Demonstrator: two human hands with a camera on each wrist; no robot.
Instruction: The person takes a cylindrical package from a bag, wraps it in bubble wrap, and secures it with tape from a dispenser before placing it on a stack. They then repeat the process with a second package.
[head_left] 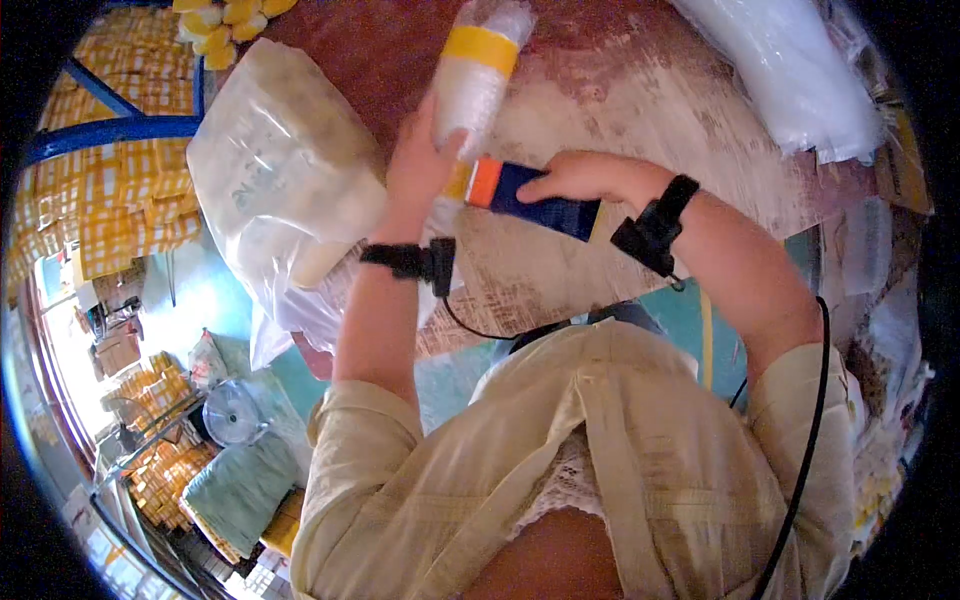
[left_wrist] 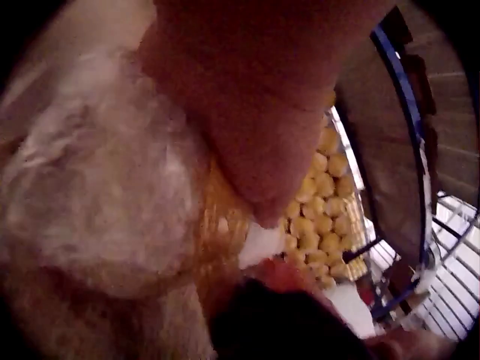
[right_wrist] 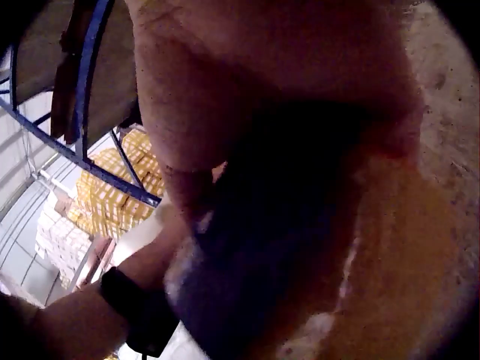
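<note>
Table: one worktop (head_left: 620, 110) lies under your hands.
White bag: it (head_left: 290, 140) sits left of your left forearm.
Wrapped bundle: it (head_left: 476, 95) is above the table, its long axis running away from you and slightly rightward; most of it lies beyond your left palm, the nearer hand.
Left hand: your fingers and thumb (head_left: 422, 160) clamp round the bundle's nearer part.
Right hand: your fingers and thumb (head_left: 590, 178) clamp on the blue dispenser (head_left: 545, 208).
Dispenser: it points left, crosswise to the bundle, its orange end (head_left: 484, 182) right beside the bundle's near end; you cannot tell whether they touch.
Yellow band: it (head_left: 480, 50) circles the bundle's far part.
Count: one table, one white bag, one bundle, two hands, one dispenser, one far band.
</note>
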